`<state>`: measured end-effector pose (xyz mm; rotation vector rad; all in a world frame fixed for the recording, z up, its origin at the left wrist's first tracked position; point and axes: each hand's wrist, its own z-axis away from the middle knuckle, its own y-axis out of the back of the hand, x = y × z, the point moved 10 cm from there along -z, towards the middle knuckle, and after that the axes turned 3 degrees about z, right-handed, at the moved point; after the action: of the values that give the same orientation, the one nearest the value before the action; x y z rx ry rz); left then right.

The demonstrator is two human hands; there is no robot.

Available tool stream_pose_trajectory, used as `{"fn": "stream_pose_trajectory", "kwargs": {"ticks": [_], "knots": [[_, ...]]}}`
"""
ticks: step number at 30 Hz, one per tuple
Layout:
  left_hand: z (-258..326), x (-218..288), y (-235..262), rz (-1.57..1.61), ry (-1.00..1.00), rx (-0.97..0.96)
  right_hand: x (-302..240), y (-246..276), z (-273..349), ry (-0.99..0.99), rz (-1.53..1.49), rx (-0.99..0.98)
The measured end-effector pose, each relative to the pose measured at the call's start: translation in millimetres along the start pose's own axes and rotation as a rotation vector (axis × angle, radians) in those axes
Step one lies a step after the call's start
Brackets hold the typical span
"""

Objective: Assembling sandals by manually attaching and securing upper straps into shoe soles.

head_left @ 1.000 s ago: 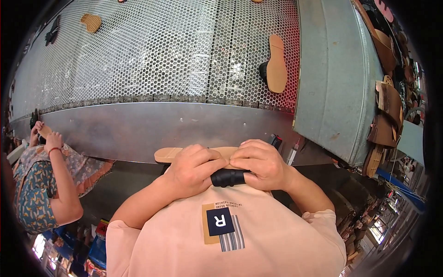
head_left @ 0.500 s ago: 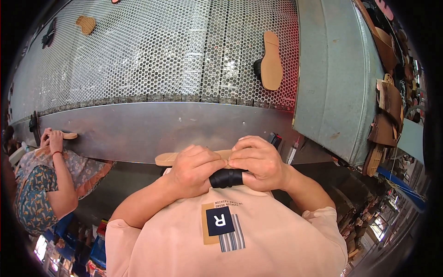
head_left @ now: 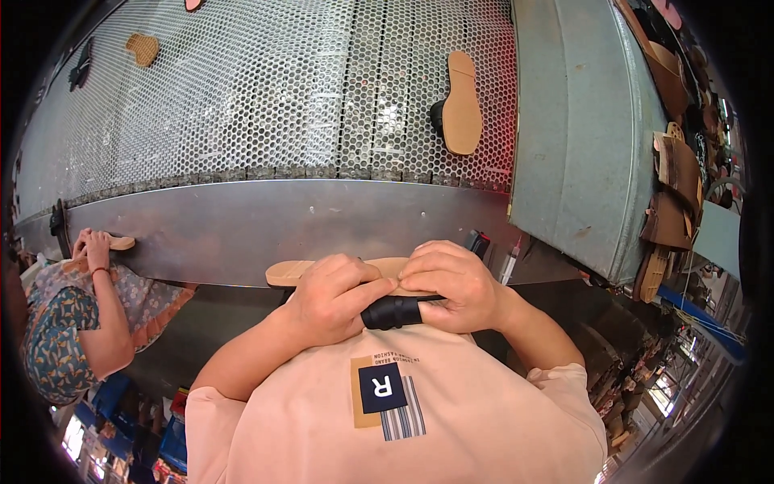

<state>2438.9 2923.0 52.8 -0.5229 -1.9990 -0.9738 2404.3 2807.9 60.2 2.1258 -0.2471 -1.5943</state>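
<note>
Close to my body, at the near edge of the metal ledge (head_left: 242, 222), both hands grip one sandal. Its tan sole (head_left: 284, 274) lies crosswise, the upper face turned up and one end sticking out to the left. A wide black strap (head_left: 393, 313) bulges from the side facing me. My left hand (head_left: 339, 290) is closed on the sole and strap, with thumb and fingers bent over the rim. My right hand (head_left: 451, 282) pinches the same rim a little to the right; the thumbs almost meet. The fingertips hide the spot between them.
Beyond the ledge runs a honeycomb-mesh conveyor (head_left: 266, 113), carrying a tan-soled sandal (head_left: 463, 105) and a woven tan piece (head_left: 142, 50). A grey metal housing (head_left: 584, 145) stands right. A syringe-like tube (head_left: 509, 264) lies by my right hand. A co-worker (head_left: 60, 339) handles a sole at left.
The sandal on the conveyor and the woven piece have shifted slightly left in view. My hands keep their grip, and the sole's left end shows a little more, tilted slightly.
</note>
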Motion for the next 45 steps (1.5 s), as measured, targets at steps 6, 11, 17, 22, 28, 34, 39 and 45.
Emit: {"fn": "stream_pose_trajectory", "kwargs": {"ticks": [6, 11, 17, 22, 28, 34, 39, 45], "knots": [[-4, 3, -7, -0.003, -0.016, -0.003, 4, 4, 7, -0.023, -0.089, -0.004], [-8, 6, -16, -0.013, -0.032, -0.017, 5, 6, 12, 0.009, -0.132, 0.006], [-14, 11, -22, 0.006, -0.031, 0.015, 9, 12, 15, -0.023, -0.162, 0.051], [-17, 9, -27, 0.034, -0.005, 0.026, 12, 19, 21, -0.042, -0.16, 0.062], [-17, 6, -29, 0.047, 0.031, 0.08, 17, 21, 28, -0.112, -0.221, 0.022], [-23, 13, -39, 0.059, -0.033, 0.004, 18, 26, 33, -0.075, -0.255, 0.047], [-25, 13, -46, 0.074, -0.025, -0.002, 23, 28, 37, -0.108, -0.246, 0.052], [-27, 6, -50, 0.087, -0.007, 0.011, 28, 34, 39, -0.079, -0.233, 0.077]]}}
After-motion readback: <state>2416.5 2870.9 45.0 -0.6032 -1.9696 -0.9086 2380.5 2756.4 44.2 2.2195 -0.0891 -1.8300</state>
